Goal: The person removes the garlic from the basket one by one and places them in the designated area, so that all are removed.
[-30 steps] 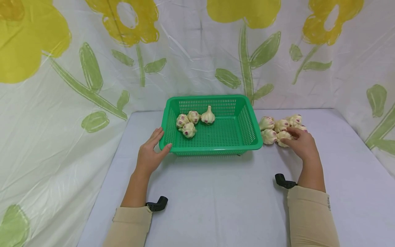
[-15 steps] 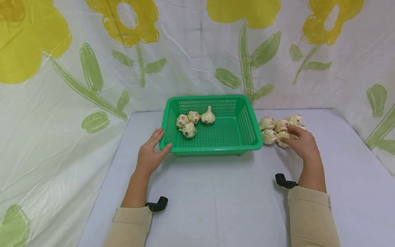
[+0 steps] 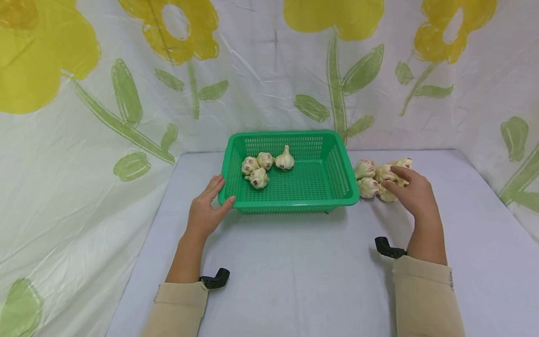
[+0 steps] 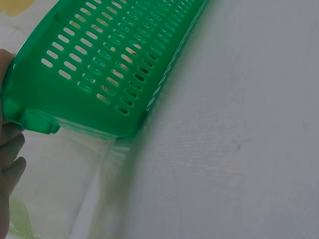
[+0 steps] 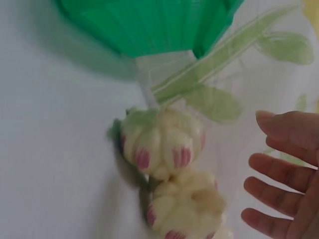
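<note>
A green plastic basket (image 3: 294,203) stands at the back of the table with several garlic bulbs (image 3: 257,179) in its left half. My left hand (image 3: 204,210) rests at its front left corner, thumb at the front rim and straight fingers along the left side. In the left wrist view, fingertips (image 4: 15,172) show just below the rim. Right of the basket lies a cluster of more garlic bulbs (image 3: 368,187), cream with purple streaks. Over its front right part hovers my right hand (image 3: 414,194), hiding some bulbs. The right wrist view shows its fingers spread, holding nothing, beside two bulbs (image 5: 164,142).
A pale cloth covers the table (image 3: 290,276). Behind it hangs a white sheet (image 3: 261,93) painted with yellow flowers and green leaves. Dark wrist cameras (image 3: 215,278) stick out from both sleeves.
My right hand has lifted slightly from the garlic, its thumb shifting up and away from the front bulb. My left hand and the basket stay put.
</note>
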`<state>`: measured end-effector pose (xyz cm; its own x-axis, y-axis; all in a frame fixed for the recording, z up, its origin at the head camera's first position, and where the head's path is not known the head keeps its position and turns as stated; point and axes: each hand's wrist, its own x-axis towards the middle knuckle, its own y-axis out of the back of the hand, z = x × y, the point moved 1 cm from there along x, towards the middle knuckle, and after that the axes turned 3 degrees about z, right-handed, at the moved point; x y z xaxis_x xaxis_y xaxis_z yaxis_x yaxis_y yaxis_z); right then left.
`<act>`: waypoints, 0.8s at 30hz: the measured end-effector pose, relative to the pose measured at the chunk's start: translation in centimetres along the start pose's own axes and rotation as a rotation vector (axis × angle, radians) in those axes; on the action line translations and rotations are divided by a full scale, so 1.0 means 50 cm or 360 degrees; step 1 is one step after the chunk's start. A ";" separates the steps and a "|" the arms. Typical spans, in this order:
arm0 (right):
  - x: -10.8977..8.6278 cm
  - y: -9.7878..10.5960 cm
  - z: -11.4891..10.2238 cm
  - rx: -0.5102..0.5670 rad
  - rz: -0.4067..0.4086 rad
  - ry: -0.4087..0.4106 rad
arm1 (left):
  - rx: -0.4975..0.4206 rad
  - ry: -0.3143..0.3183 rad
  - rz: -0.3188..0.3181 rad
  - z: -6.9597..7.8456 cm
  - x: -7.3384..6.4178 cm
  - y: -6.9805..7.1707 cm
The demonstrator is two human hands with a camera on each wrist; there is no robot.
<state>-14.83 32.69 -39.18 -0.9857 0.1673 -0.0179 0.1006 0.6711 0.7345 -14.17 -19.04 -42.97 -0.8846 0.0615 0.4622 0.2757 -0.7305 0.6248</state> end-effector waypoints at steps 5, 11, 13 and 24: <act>-0.003 -0.015 -0.039 0.0080 0.0029 0.0088 | -0.0008 0.0001 0.0000 0.001 -0.004 0.001; -0.009 -0.058 -0.103 0.0176 0.0014 0.0267 | -0.0028 0.0020 -0.0014 0.005 -0.007 0.001; -0.010 -0.076 -0.126 0.0200 -0.0002 0.0315 | -0.0031 0.0028 -0.0025 0.005 -0.007 0.001; 0.015 -0.164 -0.244 0.0115 -0.0148 0.0632 | -0.0007 0.0031 -0.0030 0.004 0.000 0.003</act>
<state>-18.04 18.50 -36.96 -0.9652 -0.1784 0.1914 0.0039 0.7216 0.6923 -14.04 -19.01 -42.73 -0.8967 0.0620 0.4383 0.2575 -0.7323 0.6305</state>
